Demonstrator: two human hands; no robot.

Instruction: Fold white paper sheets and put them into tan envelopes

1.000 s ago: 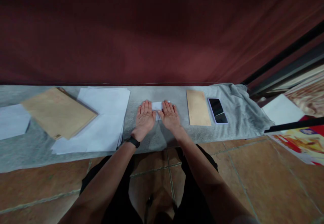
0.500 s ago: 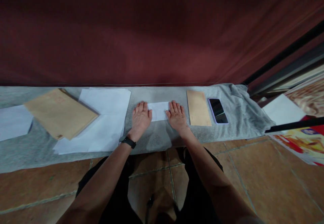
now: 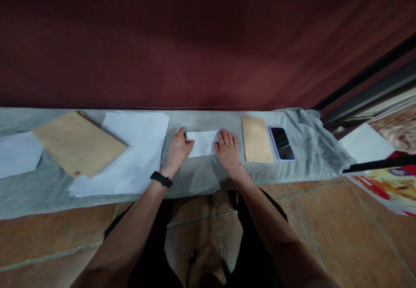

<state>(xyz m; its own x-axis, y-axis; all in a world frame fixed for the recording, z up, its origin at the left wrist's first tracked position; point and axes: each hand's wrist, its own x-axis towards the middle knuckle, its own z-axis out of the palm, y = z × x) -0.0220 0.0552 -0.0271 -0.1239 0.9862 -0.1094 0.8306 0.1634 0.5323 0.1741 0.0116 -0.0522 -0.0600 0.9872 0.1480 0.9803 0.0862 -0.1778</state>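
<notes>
Our right hand (image 3: 227,148) lies flat on one end of the small white paper (image 3: 203,144) on the grey cloth (image 3: 203,177), and our left hand (image 3: 180,147) curls at the other end, though we can't tell if it pinches. If one hand pulls harder, we think the paper could slip crooked or get a bad crease. We count one small paper, one phone (image 3: 282,143) and one brown envelope (image 3: 257,139) on the right, but can't count the white sheets (image 3: 138,160) or brown envelopes (image 3: 79,144) piled on the left.
</notes>
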